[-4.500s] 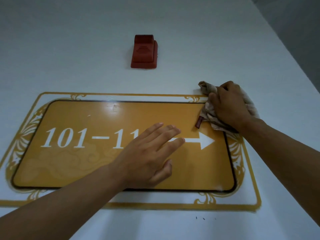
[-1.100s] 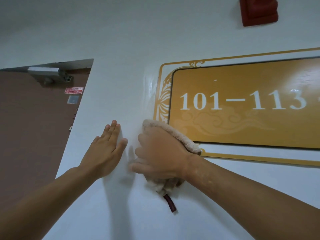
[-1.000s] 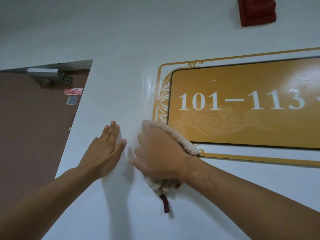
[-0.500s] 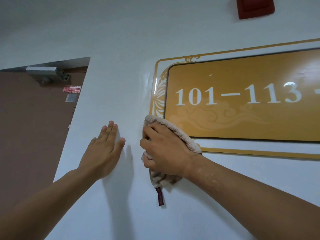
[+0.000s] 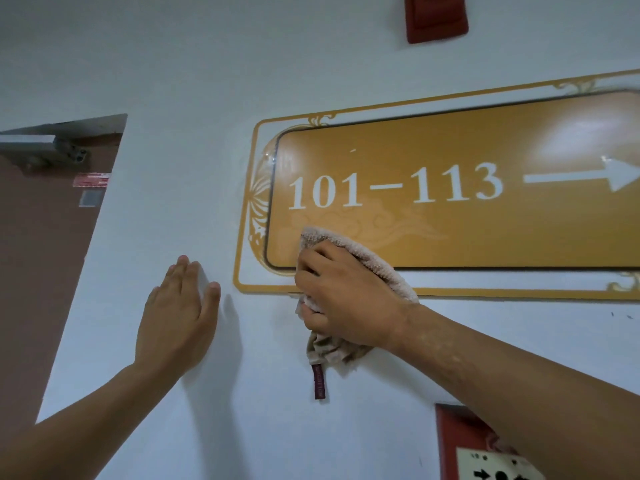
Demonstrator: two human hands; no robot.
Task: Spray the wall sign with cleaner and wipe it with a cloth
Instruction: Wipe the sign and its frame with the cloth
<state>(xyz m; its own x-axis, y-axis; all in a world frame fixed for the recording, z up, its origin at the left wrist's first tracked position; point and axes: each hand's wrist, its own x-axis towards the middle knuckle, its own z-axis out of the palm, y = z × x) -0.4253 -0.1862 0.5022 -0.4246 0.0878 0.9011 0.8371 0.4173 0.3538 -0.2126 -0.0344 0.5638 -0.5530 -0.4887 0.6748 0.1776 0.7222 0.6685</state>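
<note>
A brown door sits at the far left of the white wall. My left hand lies flat and spread on the wall, holding nothing. My right hand is clamped on the cloth, pressing it over the lower left corner of the yellow sign. A red box hangs above.

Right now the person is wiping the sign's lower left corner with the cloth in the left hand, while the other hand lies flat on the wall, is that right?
Not quite: the cloth is in the right hand, as the head view shows. It does press on the lower left corner of the sign, and the left hand lies flat on the wall.
</note>
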